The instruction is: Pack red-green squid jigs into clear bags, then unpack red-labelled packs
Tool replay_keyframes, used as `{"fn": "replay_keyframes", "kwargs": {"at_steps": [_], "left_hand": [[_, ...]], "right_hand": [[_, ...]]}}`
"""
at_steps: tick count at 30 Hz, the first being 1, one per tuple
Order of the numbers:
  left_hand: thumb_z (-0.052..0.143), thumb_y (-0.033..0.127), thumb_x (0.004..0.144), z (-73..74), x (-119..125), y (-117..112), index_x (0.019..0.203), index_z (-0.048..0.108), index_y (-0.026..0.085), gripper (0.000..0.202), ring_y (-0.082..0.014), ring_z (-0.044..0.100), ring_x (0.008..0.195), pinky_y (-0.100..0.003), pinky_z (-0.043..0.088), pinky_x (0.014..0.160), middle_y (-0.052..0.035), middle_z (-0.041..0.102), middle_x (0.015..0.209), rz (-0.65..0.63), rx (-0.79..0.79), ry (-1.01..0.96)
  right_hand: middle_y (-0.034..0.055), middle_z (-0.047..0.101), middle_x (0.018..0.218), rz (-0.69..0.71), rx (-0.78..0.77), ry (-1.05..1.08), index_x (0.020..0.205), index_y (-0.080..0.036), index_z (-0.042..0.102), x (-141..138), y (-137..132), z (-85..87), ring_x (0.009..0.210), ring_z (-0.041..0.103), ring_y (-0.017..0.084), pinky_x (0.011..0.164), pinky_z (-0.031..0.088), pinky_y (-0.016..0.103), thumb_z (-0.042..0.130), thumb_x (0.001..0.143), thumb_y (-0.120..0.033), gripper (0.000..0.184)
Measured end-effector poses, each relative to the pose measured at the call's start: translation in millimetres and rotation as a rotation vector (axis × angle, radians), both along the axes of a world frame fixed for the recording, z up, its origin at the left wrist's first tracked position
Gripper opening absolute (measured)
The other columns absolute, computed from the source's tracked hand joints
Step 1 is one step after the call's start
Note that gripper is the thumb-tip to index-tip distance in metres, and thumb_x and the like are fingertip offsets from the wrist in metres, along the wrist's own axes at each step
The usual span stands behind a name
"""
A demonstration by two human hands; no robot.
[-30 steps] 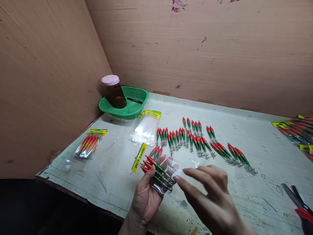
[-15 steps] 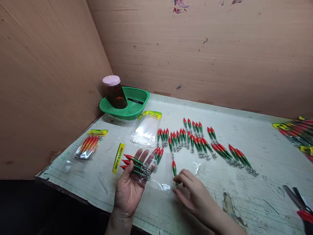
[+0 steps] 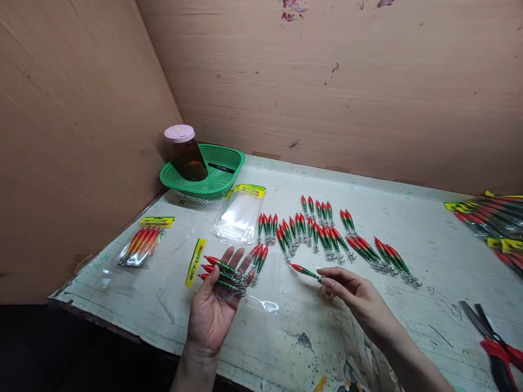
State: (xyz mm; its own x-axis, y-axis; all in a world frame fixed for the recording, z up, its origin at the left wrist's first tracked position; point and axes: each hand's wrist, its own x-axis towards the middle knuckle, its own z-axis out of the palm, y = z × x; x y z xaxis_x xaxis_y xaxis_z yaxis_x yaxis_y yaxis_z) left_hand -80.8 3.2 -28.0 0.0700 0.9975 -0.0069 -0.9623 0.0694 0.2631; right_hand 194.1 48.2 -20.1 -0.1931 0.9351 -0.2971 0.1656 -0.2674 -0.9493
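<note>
My left hand (image 3: 214, 316), palm up, holds a clear plastic bag (image 3: 261, 296) with a yellow BCT LURE header (image 3: 195, 263). Several red-and-green squid jigs (image 3: 223, 277) lie inside the bag, the thumb pressing on them. Between the thumb and fingers of my right hand (image 3: 351, 288) is a single squid jig (image 3: 304, 270), pinched at its hook end. Its red tip points left, near the bag's open end. Beyond both hands, loose squid jigs (image 3: 327, 242) of the same colours lie in rows and small groups on the table.
A green basket (image 3: 241, 163) holds a pink-lidded container (image 3: 188, 155) and a black pen. In front lies a stack of empty header bags (image 3: 239, 215). Packed orange jigs (image 3: 141, 245) are at left. Red-handled scissors (image 3: 494, 348) and more packed lures (image 3: 490, 218) lie at right.
My right hand has picked up the squid jig that lay beside the bag, moved slightly right with it, and turned it to lie nearly sideways. My left hand keeps its hold.
</note>
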Motion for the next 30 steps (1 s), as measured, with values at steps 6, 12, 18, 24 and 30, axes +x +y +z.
{"fn": "replay_keyframes", "kwargs": {"at_steps": [6, 12, 18, 24, 30], "left_hand": [[0.023, 0.023, 0.100, 1.6, -2.0, 1.3, 0.131, 0.054, 0.013, 0.045, -0.0266, 0.049, 0.126, -0.039, 0.043, 0.106, -0.0120, 0.052, 0.136, 0.024, 0.021, 0.023], [0.021, 0.024, 0.100, 1.3, -3.0, 1.8, 0.131, 0.054, 0.014, 0.046, -0.0256, 0.049, 0.127, -0.039, 0.041, 0.107, -0.0111, 0.052, 0.136, -0.004, 0.008, 0.011], [0.020, 0.022, 0.100, -0.5, -6.6, -0.1, 0.143, 0.034, 0.022, 0.045, -0.0238, 0.045, 0.130, -0.042, 0.034, 0.112, -0.0087, 0.050, 0.139, -0.030, -0.051, -0.010], [0.019, 0.023, 0.100, 0.1, -5.5, 0.6, 0.136, 0.048, 0.020, 0.046, -0.0229, 0.048, 0.128, -0.039, 0.036, 0.111, -0.0079, 0.054, 0.136, -0.038, -0.026, 0.001], [0.020, 0.024, 0.100, -0.6, -4.2, 0.8, 0.140, 0.042, 0.019, 0.046, -0.0252, 0.046, 0.129, -0.040, 0.039, 0.109, -0.0103, 0.051, 0.138, -0.016, 0.002, -0.011]], "right_hand": [[0.0058, 0.063, 0.086, 0.063, 0.089, -0.049, 0.101, -0.018, 0.070, 6.9, 0.8, 3.4, 0.073, 0.061, 0.017, 0.068, 0.053, 0.031, 0.069, 0.077, -0.049, 0.039], [0.0079, 0.063, 0.091, 0.122, 0.307, -0.146, 0.103, -0.020, 0.071, 8.7, -6.3, 0.0, 0.083, 0.062, 0.019, 0.066, 0.053, 0.029, 0.064, 0.084, -0.043, 0.031], [0.0081, 0.066, 0.091, 0.027, 0.264, -0.103, 0.096, -0.019, 0.072, 8.9, -6.3, 1.4, 0.078, 0.065, 0.019, 0.068, 0.057, 0.031, 0.070, 0.077, -0.048, 0.035], [0.0086, 0.070, 0.077, -0.139, -0.030, 0.095, 0.099, -0.015, 0.071, 8.7, -4.5, -5.9, 0.072, 0.068, 0.020, 0.074, 0.056, 0.035, 0.077, 0.069, -0.047, 0.045], [0.0058, 0.065, 0.083, 0.025, 0.163, 0.028, 0.098, -0.016, 0.070, -9.5, 8.1, 10.2, 0.071, 0.067, 0.017, 0.069, 0.057, 0.032, 0.071, 0.078, -0.044, 0.035]]}}
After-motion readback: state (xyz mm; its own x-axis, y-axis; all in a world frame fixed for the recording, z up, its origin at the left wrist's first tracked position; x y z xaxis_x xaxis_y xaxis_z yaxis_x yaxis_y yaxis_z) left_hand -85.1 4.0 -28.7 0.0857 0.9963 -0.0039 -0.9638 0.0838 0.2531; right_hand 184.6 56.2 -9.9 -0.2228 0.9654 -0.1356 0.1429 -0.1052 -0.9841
